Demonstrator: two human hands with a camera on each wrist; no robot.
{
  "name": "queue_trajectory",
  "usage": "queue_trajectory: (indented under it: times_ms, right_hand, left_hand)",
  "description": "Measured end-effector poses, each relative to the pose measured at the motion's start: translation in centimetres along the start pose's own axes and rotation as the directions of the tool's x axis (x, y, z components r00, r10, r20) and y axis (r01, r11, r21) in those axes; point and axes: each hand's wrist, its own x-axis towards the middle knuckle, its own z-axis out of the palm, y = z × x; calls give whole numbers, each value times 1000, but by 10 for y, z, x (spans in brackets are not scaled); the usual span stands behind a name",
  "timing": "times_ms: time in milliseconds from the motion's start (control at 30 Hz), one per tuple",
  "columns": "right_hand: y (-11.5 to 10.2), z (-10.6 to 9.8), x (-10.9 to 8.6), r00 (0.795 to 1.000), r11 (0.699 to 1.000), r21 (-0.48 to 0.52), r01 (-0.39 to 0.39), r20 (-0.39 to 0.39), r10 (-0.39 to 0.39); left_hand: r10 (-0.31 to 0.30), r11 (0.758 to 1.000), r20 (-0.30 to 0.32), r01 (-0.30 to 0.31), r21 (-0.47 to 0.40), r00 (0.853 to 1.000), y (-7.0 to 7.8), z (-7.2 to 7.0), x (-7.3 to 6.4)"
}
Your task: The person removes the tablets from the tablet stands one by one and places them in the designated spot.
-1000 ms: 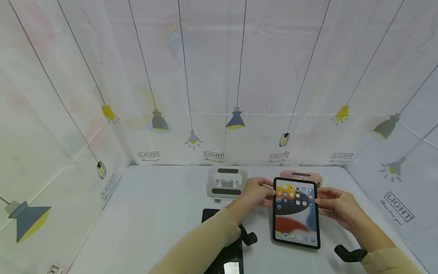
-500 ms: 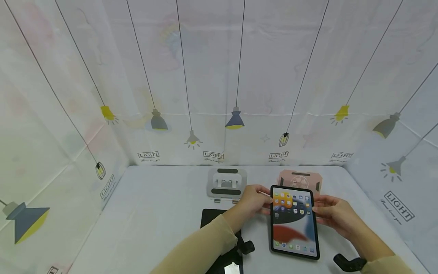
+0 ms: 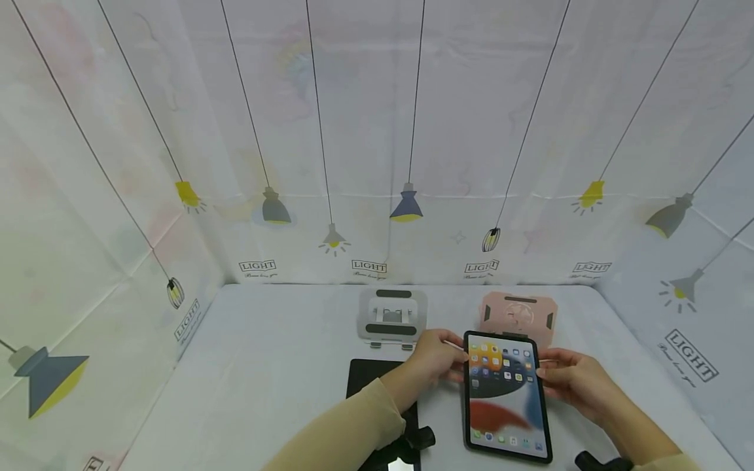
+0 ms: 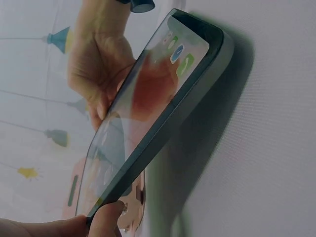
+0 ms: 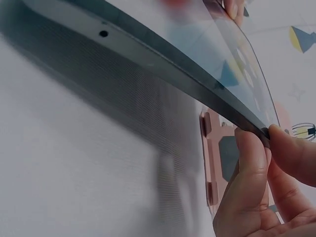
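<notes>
A tablet (image 3: 505, 396) with a lit screen of app icons is held by both hands above the white table, in front of the pink stand (image 3: 511, 314). My left hand (image 3: 432, 360) pinches its left edge near the top. On the opposite edge my right hand (image 3: 580, 379) pinches it between thumb and fingers, clearly so in the right wrist view. The tablet (image 4: 163, 113) leans in the left wrist view, its shadow on the cloth beneath it. The pink stand (image 5: 211, 163) partly shows behind the tablet there, its lower part hidden in the head view.
A grey stand (image 3: 391, 314) lies at the back, left of the pink one. Under my left forearm is a flat black object (image 3: 365, 373), mostly covered by the sleeve. The white table (image 3: 265, 366) meets a curtain (image 3: 235, 131) printed with lamps at its back.
Both hands have drawn the tablet toward the person, away from the pink stand, and more of that stand now shows. The grip at both edges looks the same.
</notes>
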Motion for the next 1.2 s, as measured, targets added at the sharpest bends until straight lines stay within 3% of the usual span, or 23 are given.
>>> queue_trajectory:
  times_ms: [600,1033,1200]
  right_hand:
    - [8,15,-8,995,995,38,-90,-45,92]
    - [17,23,-14,996,996,6,-87,-14,87]
    - [17,27,-15,992,993,5,-116,-45,116]
  left_hand:
    - [-30,999,34,30,17,999,-14,-9,-14]
    - [-58,997,68,54,51,996,-20,-20,-23]
    - [-58,997,80,54,63,995,-22,-24,-28]
